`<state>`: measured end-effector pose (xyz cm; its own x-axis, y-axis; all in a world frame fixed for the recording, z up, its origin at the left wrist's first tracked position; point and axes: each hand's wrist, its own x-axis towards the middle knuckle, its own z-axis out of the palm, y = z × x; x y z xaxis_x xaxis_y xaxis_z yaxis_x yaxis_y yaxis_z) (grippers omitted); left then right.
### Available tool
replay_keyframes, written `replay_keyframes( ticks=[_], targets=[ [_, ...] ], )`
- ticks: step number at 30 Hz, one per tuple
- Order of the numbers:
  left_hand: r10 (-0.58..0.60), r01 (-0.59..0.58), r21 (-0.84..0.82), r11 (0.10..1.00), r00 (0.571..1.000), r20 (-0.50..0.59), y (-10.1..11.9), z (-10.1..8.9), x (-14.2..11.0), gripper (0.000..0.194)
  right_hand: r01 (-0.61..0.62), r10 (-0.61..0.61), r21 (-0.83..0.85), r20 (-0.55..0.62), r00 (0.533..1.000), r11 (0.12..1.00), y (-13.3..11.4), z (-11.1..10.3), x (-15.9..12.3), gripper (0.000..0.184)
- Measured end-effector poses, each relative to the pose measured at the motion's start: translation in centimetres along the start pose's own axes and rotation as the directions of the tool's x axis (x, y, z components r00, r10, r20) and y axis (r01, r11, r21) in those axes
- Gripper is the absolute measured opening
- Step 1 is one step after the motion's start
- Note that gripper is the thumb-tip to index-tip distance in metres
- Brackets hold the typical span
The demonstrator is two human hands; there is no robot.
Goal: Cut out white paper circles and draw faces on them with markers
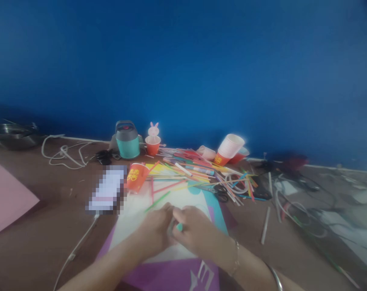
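My left hand (154,230) and my right hand (195,230) meet over a white sheet of paper (135,218) that lies on purple paper (168,279). Both have their fingers pinched together around a small teal piece (179,227), seemingly a bit of straw, held between them. A green straw (157,201) lies just beyond the left hand. A heap of coloured straws (195,169) is spread further back. An orange paper cup (136,176) lies tipped on its side near the heap.
A phone (107,189) with a white cable lies left of the paper. A teal pot (127,139), an orange cup with a bunny topper (153,141), stacked cups (228,149), scissors (221,194) and tangled cables (295,194) stand behind. Pink paper (4,198) is at far left.
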<state>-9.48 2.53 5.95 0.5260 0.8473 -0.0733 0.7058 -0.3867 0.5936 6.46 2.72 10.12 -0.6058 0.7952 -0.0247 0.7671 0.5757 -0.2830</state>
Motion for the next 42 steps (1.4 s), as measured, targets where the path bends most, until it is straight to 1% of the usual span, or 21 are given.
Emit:
replay_keyframes(
  ticks=[2,4,7,9,11,14,19,22,23,24,25,26,27,28,30,33,34,35,36,38,42],
  targets=[
    [-0.011,0.011,0.002,1.000,1.000,0.017,0.2,-0.3,-0.1,0.043,-0.077,0.075,0.094,0.027,0.997,0.993,0.1,-0.6,0.3,0.010],
    [-0.059,0.058,0.036,0.998,0.998,0.038,0.7,-0.7,-0.2,0.047,-0.139,0.134,0.238,0.035,0.990,0.961,0.3,-1.0,0.5,0.010],
    [-0.154,0.148,0.075,0.986,0.984,0.085,1.4,-1.2,0.1,0.045,-0.203,0.201,0.466,0.055,0.978,0.861,0.9,-0.7,0.5,0.011],
    [-0.172,0.166,0.068,0.984,0.980,0.097,1.7,-1.4,0.3,0.046,-0.221,0.234,0.555,0.048,0.971,0.802,1.3,-0.1,0.3,0.015],
    [-0.173,0.169,0.056,0.984,0.981,0.088,1.8,-1.4,0.5,0.046,-0.195,0.241,0.596,0.004,0.971,0.779,1.6,0.6,-0.1,0.017],
    [-0.168,0.166,0.033,0.985,0.984,0.062,1.6,-1.3,0.5,0.045,-0.114,0.203,0.590,-0.086,0.975,0.799,1.8,1.3,-1.0,0.018],
    [-0.084,0.084,-0.009,0.996,0.995,0.045,0.9,-0.9,0.0,0.038,0.043,0.069,0.423,-0.245,0.967,0.905,1.2,2.0,-2.1,0.014],
    [-0.037,0.038,-0.004,0.999,0.999,0.027,0.5,-0.6,0.0,0.037,0.052,0.029,0.279,-0.280,0.960,0.959,0.8,2.2,-2.1,0.010],
    [-0.043,0.043,0.001,0.999,0.999,0.024,0.4,-0.5,0.1,0.038,0.029,0.049,0.270,-0.277,0.959,0.963,0.7,2.1,-1.9,0.010],
    [-0.061,0.061,0.007,0.998,0.998,0.023,0.4,-0.5,0.2,0.040,-0.011,0.097,0.314,-0.259,0.961,0.949,0.8,1.8,-1.6,0.010],
    [-0.087,0.087,0.010,0.996,0.996,0.029,0.5,-0.5,0.2,0.043,-0.064,0.171,0.408,-0.230,0.958,0.911,1.1,1.4,-1.3,0.012],
    [-0.116,0.116,0.010,0.993,0.992,0.039,0.6,-0.6,0.3,0.046,-0.118,0.241,0.525,-0.173,0.955,0.843,1.4,0.9,-1.0,0.014],
    [-0.144,0.144,0.004,0.990,0.988,0.049,0.7,-0.7,0.4,0.049,-0.177,0.328,0.662,-0.108,0.939,0.728,1.9,0.4,-0.6,0.018],
    [-0.165,0.165,-0.006,0.986,0.985,0.055,0.8,-0.8,0.5,0.052,-0.219,0.419,0.778,-0.062,0.906,0.588,2.5,-0.1,-0.2,0.020],
    [-0.183,0.185,-0.034,0.982,0.982,0.050,0.8,-1.1,0.6,0.054,-0.205,0.490,0.852,-0.068,0.869,0.481,3.6,-0.8,0.4,0.023],
    [-0.180,0.179,-0.070,0.981,0.984,-0.009,0.5,-1.3,0.8,0.051,-0.080,0.589,0.979,-0.048,0.807,0.190,4.8,-0.6,0.9,0.021],
    [-0.180,0.177,-0.084,0.981,0.983,-0.037,0.4,-1.2,0.9,0.050,-0.050,0.607,0.993,-0.027,0.794,0.109,5.0,-0.2,1.0,0.022],
    [-0.180,0.173,-0.101,0.980,0.982,-0.064,0.2,-1.2,1.0,0.050,-0.032,0.620,0.998,-0.009,0.784,0.054,5.2,0.2,1.0,0.023],
    [-0.174,0.164,-0.118,0.979,0.981,-0.087,0.2,-1.1,1.2,0.051,-0.018,0.631,1.000,0.005,0.776,0.015,5.3,0.7,1.1,0.023],
    [-0.151,0.133,-0.146,0.980,0.982,-0.117,0.1,-0.8,1.5,0.053,0.008,0.652,1.000,0.013,0.758,-0.028,5.5,1.6,1.1,0.022],
    [-0.115,0.097,-0.148,0.984,0.987,-0.113,0.4,-0.1,1.9,0.056,0.036,0.685,0.999,-0.002,0.729,-0.035,6.1,2.8,1.0,0.015]
  ],
)
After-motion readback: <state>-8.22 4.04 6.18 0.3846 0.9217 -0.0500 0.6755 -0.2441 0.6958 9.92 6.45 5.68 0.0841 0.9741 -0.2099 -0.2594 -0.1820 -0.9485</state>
